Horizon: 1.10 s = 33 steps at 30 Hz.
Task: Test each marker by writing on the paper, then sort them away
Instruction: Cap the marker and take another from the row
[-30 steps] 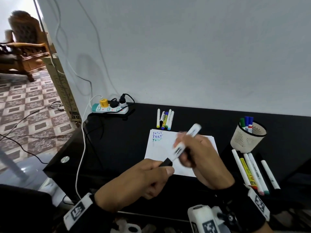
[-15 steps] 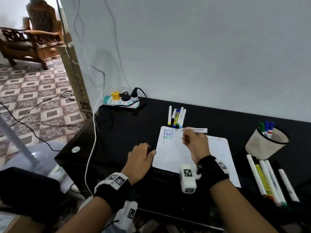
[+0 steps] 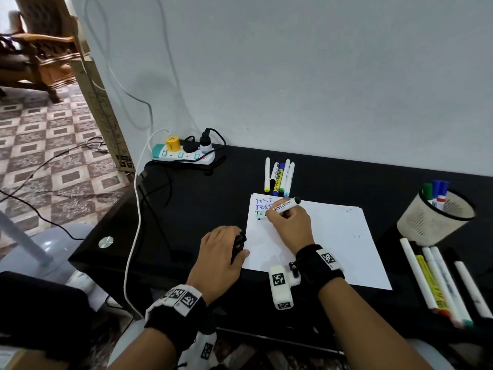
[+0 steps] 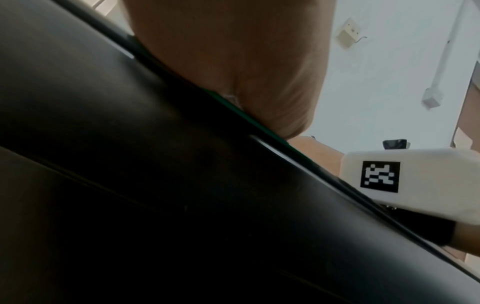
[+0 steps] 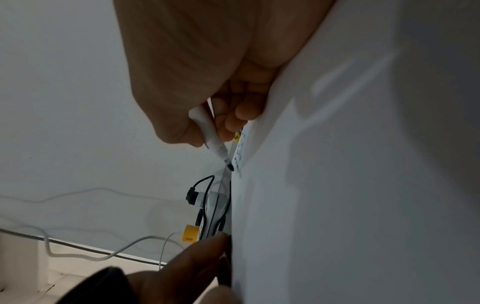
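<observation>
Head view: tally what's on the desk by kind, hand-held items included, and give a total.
Markers: 14 visible
Loose marker cap: 1
Paper: 1
Mesh cup: 1
Power strip: 1
Total: 18

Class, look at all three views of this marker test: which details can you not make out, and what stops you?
- Third "TEST" line on the paper: head view, right hand covers its end.
- Black cap: head view, left hand hides most.
- Left hand's fingers: left wrist view, dark desk fills the frame.
</observation>
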Each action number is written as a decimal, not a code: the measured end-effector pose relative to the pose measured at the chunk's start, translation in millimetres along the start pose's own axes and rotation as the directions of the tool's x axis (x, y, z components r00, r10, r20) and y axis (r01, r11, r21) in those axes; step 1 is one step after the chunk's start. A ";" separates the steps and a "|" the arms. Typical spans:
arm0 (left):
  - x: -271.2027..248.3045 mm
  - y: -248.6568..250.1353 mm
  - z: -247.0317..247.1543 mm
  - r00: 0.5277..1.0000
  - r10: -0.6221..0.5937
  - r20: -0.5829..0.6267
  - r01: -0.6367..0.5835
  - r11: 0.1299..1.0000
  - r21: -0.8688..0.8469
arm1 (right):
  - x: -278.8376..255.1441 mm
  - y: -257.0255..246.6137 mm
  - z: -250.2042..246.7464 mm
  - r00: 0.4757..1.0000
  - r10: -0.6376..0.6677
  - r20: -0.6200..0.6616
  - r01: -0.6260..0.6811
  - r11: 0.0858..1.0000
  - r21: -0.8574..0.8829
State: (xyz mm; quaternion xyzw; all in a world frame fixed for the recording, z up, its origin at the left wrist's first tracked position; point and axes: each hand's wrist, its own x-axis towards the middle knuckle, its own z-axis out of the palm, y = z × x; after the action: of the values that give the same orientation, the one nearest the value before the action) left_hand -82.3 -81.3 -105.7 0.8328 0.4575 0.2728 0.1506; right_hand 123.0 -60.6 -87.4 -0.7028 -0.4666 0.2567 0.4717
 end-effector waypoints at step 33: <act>-2.6 -0.6 4.2 1.000 0.012 -0.020 -0.011 0.999 0.043 | -6.6 -4.1 1.1 0.999 -0.008 -0.034 0.007 0.999 -0.047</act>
State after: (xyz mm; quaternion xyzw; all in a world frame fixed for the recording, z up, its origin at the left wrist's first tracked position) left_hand -81.4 -83.1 -110.1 0.8358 0.4599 0.2721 0.1263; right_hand 117.5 -65.6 -84.7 -0.7162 -0.4670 0.2316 0.4640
